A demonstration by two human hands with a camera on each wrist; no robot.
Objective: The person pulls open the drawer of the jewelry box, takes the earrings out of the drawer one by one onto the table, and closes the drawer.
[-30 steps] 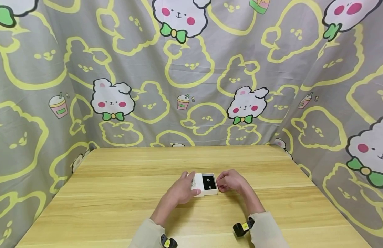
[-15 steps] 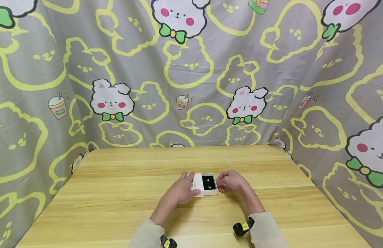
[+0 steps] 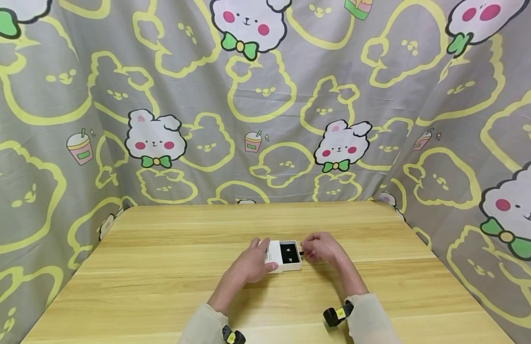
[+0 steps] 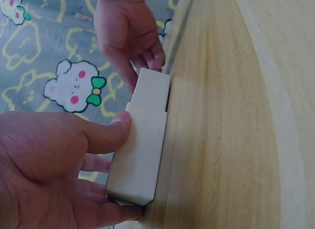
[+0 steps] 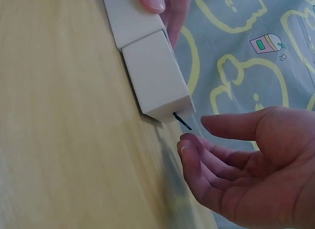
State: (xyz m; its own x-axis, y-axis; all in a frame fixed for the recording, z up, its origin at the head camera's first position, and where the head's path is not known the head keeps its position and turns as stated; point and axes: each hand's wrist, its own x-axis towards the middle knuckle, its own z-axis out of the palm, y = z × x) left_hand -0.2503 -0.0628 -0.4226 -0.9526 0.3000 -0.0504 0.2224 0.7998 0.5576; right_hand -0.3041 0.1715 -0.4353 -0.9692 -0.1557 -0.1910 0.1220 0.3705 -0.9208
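A white slide-out jewelry box sits on the wooden table in the head view. My left hand (image 3: 250, 263) grips its outer sleeve (image 3: 274, 252), thumb on the near side and fingers on the far side. The inner drawer (image 3: 297, 266) stands partly out to the right. Two small star earrings (image 3: 288, 250) lie on its black lining. From the drawer's end sticks a short black ribbon tab (image 5: 182, 121). Beside that tab is my right hand (image 5: 251, 165), its thumb and fingers spread apart and bent loosely, with nothing pinched between them.
The wooden table (image 3: 162, 239) extends on all sides of the box. A grey patterned curtain (image 3: 265, 105) hangs behind it and at both sides. Black wrist cameras (image 3: 336, 315) are strapped at the cuffs.
My right hand has shifted slightly away from the drawer's end, and the black ribbon tab now shows there. The left hand and the box have stayed in place.
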